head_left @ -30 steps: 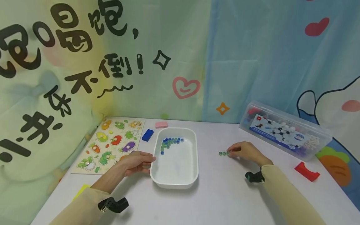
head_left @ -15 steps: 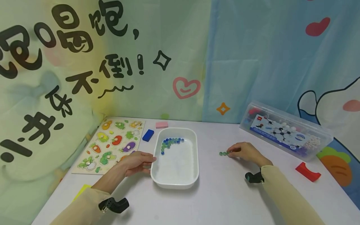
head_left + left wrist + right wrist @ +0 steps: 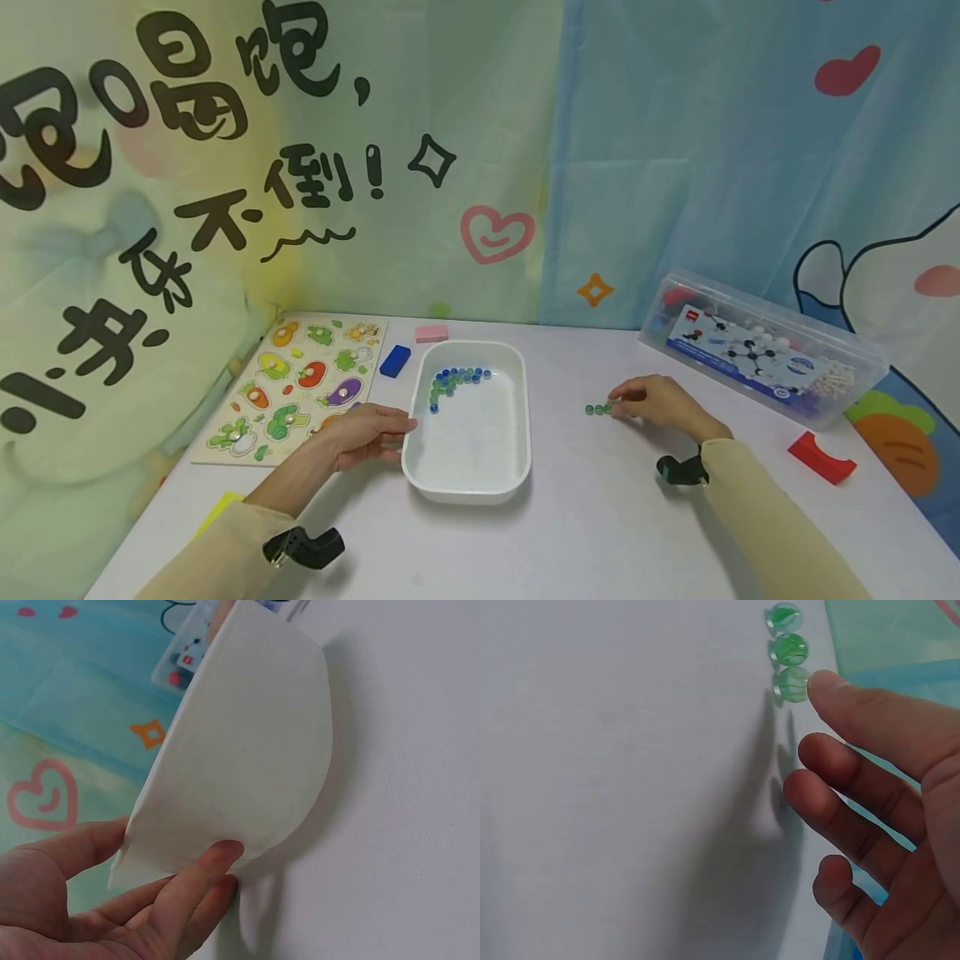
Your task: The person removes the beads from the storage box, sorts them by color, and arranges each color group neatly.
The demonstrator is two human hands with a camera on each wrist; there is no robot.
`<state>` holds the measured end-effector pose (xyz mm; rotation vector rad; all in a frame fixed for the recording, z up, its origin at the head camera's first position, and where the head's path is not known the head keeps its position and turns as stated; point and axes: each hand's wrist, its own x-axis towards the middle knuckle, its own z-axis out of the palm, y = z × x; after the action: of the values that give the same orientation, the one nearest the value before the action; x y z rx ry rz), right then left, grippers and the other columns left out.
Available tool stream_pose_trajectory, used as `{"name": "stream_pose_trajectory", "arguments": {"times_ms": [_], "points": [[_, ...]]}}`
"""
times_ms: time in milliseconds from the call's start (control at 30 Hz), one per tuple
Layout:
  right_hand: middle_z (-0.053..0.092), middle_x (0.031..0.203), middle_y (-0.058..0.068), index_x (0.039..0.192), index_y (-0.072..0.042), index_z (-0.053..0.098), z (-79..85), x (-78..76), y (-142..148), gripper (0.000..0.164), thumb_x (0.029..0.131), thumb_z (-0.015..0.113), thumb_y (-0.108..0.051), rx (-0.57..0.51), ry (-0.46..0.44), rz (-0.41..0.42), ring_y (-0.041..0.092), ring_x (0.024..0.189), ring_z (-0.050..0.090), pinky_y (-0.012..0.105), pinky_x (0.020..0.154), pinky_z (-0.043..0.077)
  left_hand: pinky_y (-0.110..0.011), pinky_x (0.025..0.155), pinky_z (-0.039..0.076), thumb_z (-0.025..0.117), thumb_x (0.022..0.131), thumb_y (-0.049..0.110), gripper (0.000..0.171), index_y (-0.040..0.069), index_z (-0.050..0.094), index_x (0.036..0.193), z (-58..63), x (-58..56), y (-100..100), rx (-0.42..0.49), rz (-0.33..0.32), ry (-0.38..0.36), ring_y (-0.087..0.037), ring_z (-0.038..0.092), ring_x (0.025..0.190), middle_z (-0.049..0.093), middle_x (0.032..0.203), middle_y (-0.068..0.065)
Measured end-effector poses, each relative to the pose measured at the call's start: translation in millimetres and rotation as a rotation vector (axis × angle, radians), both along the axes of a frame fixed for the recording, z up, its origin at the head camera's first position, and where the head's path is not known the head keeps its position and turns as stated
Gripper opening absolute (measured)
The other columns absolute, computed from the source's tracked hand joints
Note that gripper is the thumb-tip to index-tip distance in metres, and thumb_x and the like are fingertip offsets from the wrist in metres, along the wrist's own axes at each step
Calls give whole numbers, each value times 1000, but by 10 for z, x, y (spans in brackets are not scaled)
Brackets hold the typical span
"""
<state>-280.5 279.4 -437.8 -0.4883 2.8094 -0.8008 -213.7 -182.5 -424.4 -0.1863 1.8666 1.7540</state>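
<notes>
A white tray (image 3: 480, 450) stands on the table in the head view, with blue and green marbles (image 3: 444, 385) gathered at its upper left. My left hand (image 3: 371, 435) grips the tray's left side; the left wrist view shows one digit at the rim and other fingers (image 3: 199, 889) against the outer wall. Right of the tray, three green marbles (image 3: 598, 409) lie in a row. My right hand (image 3: 663, 406) is at the right end of that row. In the right wrist view one fingertip (image 3: 831, 682) is at the nearest marble (image 3: 792, 685), while the other fingers are loosely bent, holding nothing.
A vegetable puzzle board (image 3: 292, 387) lies left, near a blue block (image 3: 394, 361) and a pink block (image 3: 431, 333). A clear plastic box (image 3: 757, 354) stands at the back right. In front of it lies a red arched block (image 3: 821, 458). A printed curtain (image 3: 622, 167) hangs behind.
My right hand has shifted slightly right, so the end marble of the row shows more. The left hand and tray have stayed in place.
</notes>
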Motion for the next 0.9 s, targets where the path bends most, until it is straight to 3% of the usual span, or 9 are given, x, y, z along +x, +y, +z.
{"name": "stream_pose_trajectory", "arguments": {"times_ms": [167, 333, 467, 733, 900], "points": [[72, 104, 7, 111, -10, 72, 93, -18, -12, 25, 91, 67, -24, 7, 6, -17, 13, 86, 61, 31, 78, 53, -33, 79, 62, 66, 92, 19, 50, -8, 52, 132, 12, 3, -3, 0, -5, 3, -20, 71, 94, 67, 118, -18], [71, 111, 12, 115, -7, 70, 262, -64, -143, 29, 93, 65, -26, -14, 12, -24, 23, 97, 63, 45, 89, 54, -32, 77, 62, 65, 93, 18, 48, -8, 52, 131, 25, 14, 0, -6, -4, 12, -20, 70, 93, 67, 118, -19], [70, 113, 11, 117, -7, 69, 420, -135, -333, 33, 93, 64, -30, -28, 16, -9, 25, 101, 63, 46, 91, 54, -32, 77, 62, 65, 93, 17, 48, -9, 53, 131, 28, 17, 1, -5, -1, 13, -19, 71, 92, 68, 116, -19], [69, 117, 7, 119, -14, 69, 730, -270, -972, 33, 93, 64, -34, -25, 11, 61, 27, 109, 61, 46, 93, 55, -32, 79, 62, 66, 92, 18, 49, -8, 52, 131, 29, 15, 3, -5, 7, -2, -19, 70, 92, 67, 116, -18], [70, 117, 5, 118, -15, 70, 803, -310, -1479, 31, 92, 66, -31, -29, 11, 135, 23, 107, 63, 41, 91, 56, -32, 79, 62, 65, 93, 17, 50, -9, 49, 133, 25, 8, 5, -9, 8, 3, -17, 69, 93, 67, 117, -19]]}}
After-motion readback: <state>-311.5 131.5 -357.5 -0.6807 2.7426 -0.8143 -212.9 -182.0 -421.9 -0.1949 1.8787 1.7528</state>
